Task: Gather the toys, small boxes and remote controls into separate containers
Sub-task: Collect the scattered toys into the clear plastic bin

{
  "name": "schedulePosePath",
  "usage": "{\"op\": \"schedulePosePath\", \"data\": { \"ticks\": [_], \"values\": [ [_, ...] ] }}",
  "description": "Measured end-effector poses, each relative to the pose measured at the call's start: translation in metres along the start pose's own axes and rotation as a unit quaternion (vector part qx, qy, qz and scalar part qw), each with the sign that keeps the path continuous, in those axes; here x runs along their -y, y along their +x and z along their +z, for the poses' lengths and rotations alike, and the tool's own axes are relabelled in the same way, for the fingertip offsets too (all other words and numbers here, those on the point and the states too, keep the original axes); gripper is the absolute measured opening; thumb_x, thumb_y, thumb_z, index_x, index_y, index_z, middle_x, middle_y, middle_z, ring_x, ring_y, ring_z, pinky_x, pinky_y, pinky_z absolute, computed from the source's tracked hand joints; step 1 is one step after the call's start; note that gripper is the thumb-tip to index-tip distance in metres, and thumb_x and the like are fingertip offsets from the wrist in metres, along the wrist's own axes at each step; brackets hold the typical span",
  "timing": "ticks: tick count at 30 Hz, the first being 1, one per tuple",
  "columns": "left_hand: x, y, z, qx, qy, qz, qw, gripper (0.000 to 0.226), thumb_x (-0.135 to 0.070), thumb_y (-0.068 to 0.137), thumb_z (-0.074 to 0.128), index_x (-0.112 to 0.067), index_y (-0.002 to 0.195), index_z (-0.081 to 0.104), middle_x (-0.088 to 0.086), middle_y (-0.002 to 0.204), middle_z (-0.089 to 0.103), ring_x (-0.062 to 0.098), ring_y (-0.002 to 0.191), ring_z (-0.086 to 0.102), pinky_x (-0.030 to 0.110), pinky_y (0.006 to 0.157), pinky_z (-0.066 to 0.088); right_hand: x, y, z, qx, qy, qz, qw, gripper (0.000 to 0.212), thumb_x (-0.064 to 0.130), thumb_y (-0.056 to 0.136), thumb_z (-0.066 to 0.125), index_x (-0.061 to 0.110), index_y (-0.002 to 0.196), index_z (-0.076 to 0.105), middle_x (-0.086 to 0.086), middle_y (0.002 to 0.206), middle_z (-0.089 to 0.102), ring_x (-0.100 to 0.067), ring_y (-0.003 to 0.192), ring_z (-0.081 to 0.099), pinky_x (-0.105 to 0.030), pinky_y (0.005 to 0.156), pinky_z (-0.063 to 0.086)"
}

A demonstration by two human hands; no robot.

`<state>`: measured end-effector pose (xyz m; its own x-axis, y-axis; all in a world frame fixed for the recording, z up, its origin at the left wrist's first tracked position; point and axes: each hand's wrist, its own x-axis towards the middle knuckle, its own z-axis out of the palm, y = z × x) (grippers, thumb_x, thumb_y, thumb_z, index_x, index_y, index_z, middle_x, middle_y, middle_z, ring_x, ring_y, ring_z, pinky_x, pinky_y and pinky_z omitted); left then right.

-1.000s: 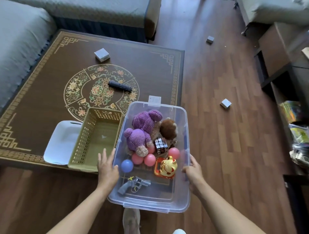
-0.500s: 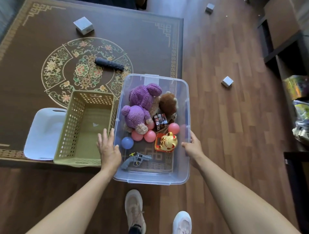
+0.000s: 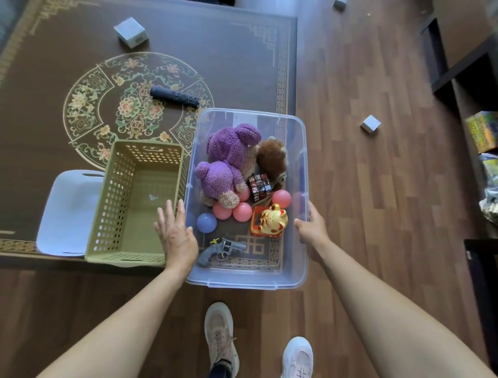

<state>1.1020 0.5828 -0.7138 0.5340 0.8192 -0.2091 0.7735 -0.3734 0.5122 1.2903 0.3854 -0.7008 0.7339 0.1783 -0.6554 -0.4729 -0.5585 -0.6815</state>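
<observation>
Two bare hands sit on the long sides of a clear plastic bin (image 3: pixel 304 172) that rests half on a brown patterned rug (image 3: pixel 48 113) and half on wood floor. The left hand (image 3: pixel 176 234) lies flat with fingers spread against the bin's left wall, not curled around anything. The right hand (image 3: pixel 312 229) is on the right rim; its fingers wrap out of sight, so whether it is truly gripping cannot be told.

Inside the bin are two purple plush bears (image 3: pixel 226 162), a brown plush toy (image 3: pixel 272 159), a puzzle cube (image 3: pixel 259 186), several pink balls (image 3: pixel 242 211), one blue ball (image 3: pixel 206 222), a gold lucky cat figure (image 3: pixel 271 219) and a grey toy revolver (image 3: pixel 221 249).

The bin looks light, since its load is mostly soft toys and hollow balls. Its thin walls would probably flex, and the smooth plastic may slip, so the stiffer rim on both sides seems the best hold. The balls would likely roll if it tilts.

Just left of the bin stand an empty green perforated basket (image 3: pixel 107 221) and, beyond that, a white tub (image 3: pixel 67 213). A black remote control (image 3: pixel 174 96) lies on the rug, near the bin's far left corner. Small pale boxes lie well apart: one box on the rug (image 3: pixel 131 32), one box on the floor (image 3: pixel 370 123), and a third box (image 3: pixel 340 3) cut off at the top edge.

Shelving at the right is partly cropped, its contents unclear.
</observation>
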Motion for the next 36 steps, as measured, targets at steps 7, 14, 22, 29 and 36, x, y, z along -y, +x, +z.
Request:
{"op": "schedulePosePath", "data": {
  "ticks": [7,14,22,29,36],
  "values": [
    [0.000,0.000,0.002,-0.003,0.009,-0.002,1.000,0.070,0.005,0.089,0.049,-0.014,0.150,0.021,0.009,0.160,0.009,0.029,0.148,-0.002,0.042,0.116,-0.006,-0.004,-0.010,0.003,0.006,-0.022,-0.024,0.999,0.064,0.002,0.096,0.047,0.034,0.149,0.029,0.001,0.151,0.038,-0.022,0.136,0.039,-0.048,0.110,0.039],
    [0.000,0.000,0.001,0.008,0.012,-0.008,1.000,0.071,0.004,0.089,0.049,-0.015,0.151,0.020,0.009,0.160,0.008,0.028,0.148,-0.003,0.041,0.116,-0.007,-0.001,-0.018,0.001,0.007,-0.046,-0.022,0.999,0.063,0.008,0.098,0.049,0.030,0.151,0.024,0.000,0.155,0.032,-0.023,0.139,0.035,-0.043,0.109,0.037],
    [-0.016,-0.005,-0.039,0.052,0.005,0.002,0.999,0.067,-0.007,0.093,0.051,-0.010,0.151,0.017,0.008,0.160,0.007,0.026,0.148,-0.004,0.038,0.119,-0.004,0.022,-0.066,-0.017,-0.024,-0.052,0.000,0.998,0.069,0.010,0.098,0.050,0.031,0.152,0.012,-0.005,0.160,0.017,-0.028,0.145,0.024,-0.048,0.112,0.033],
    [-0.033,-0.027,-0.109,0.091,-0.047,0.029,0.994,0.062,-0.011,0.096,0.047,-0.010,0.151,0.019,0.006,0.160,0.013,0.023,0.148,-0.001,0.035,0.120,0.001,0.058,-0.146,-0.033,-0.045,-0.044,-0.035,0.997,0.065,0.013,0.098,0.049,0.031,0.152,0.018,-0.010,0.157,0.025,-0.027,0.143,0.029,-0.048,0.113,0.032],
    [-0.060,-0.085,-0.184,0.124,-0.125,0.054,0.983,0.053,-0.018,0.099,0.046,-0.014,0.149,0.029,0.006,0.155,0.028,0.020,0.146,0.017,0.031,0.116,0.014,0.080,-0.244,-0.040,-0.036,-0.027,-0.096,0.994,0.061,0.018,0.098,0.051,0.028,0.151,0.022,-0.009,0.154,0.030,-0.026,0.138,0.036,-0.046,0.112,0.036]
  ]
}}
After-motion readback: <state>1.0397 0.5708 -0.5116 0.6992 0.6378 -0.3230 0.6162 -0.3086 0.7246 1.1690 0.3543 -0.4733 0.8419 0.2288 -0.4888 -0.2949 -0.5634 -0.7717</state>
